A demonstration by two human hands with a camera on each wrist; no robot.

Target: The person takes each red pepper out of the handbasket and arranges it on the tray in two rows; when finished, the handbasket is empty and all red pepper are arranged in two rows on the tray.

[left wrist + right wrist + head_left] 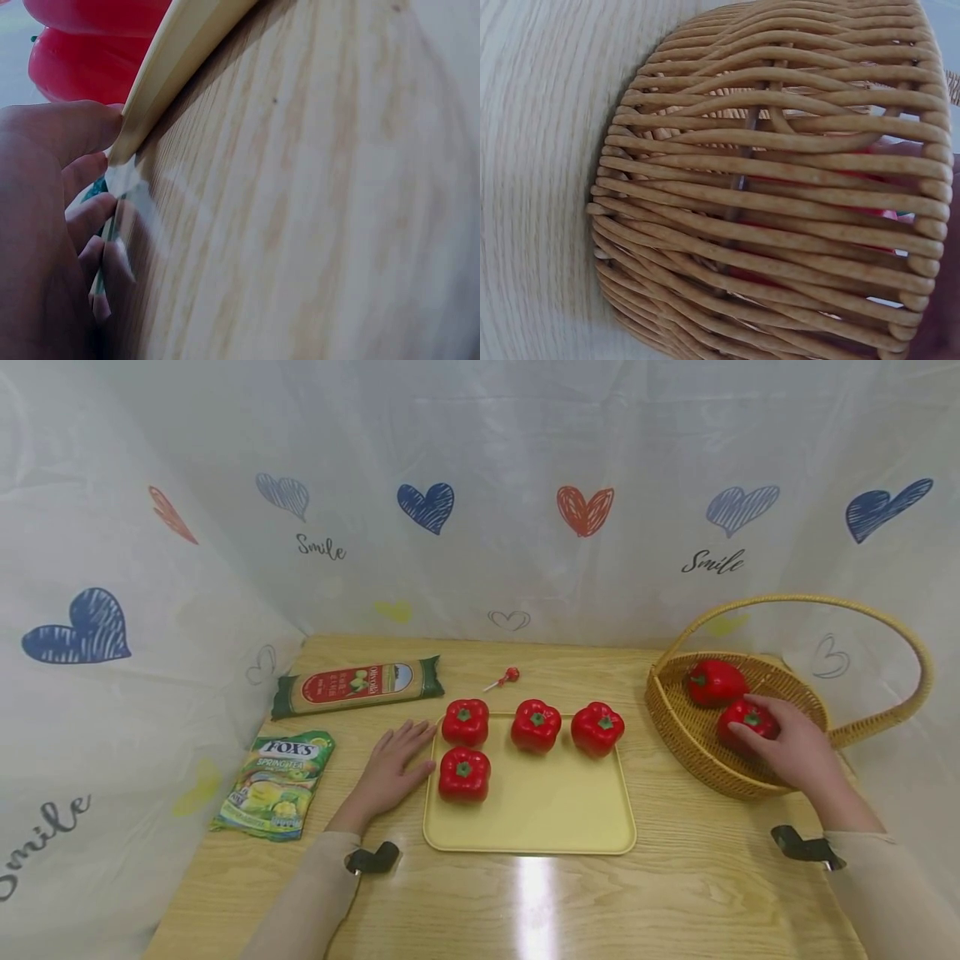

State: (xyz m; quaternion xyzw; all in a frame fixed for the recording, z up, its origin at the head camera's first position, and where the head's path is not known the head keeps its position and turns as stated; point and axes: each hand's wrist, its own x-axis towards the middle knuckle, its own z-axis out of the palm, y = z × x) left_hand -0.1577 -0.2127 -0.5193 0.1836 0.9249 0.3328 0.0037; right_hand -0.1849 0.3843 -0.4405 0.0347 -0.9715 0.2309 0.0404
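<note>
In the head view, my right hand (797, 745) reaches into the wicker basket (678, 745) and grips a red bell pepper (737, 725), thumb on one side and fingers on the other. A second red bell pepper (717, 683) lies on its side behind it in the basket. From the right wrist, the basket's woven wall (780, 195) hides most of the hand and the pepper. My left hand (392, 768) rests on the table with its fingers extended, its thumb at the left rim of the yellow tray (555, 814). Several red bell peppers (464, 775) sit stem-up on that tray.
A spaghetti-like packet (358, 687) lies at the back left, with a Fox's candy bag (276, 787) in front of it. Behind the tray is a red lollipop (512, 674). The basket's tall handle (810, 600) arches over it, and a printed curtain (502, 560) hangs behind the table.
</note>
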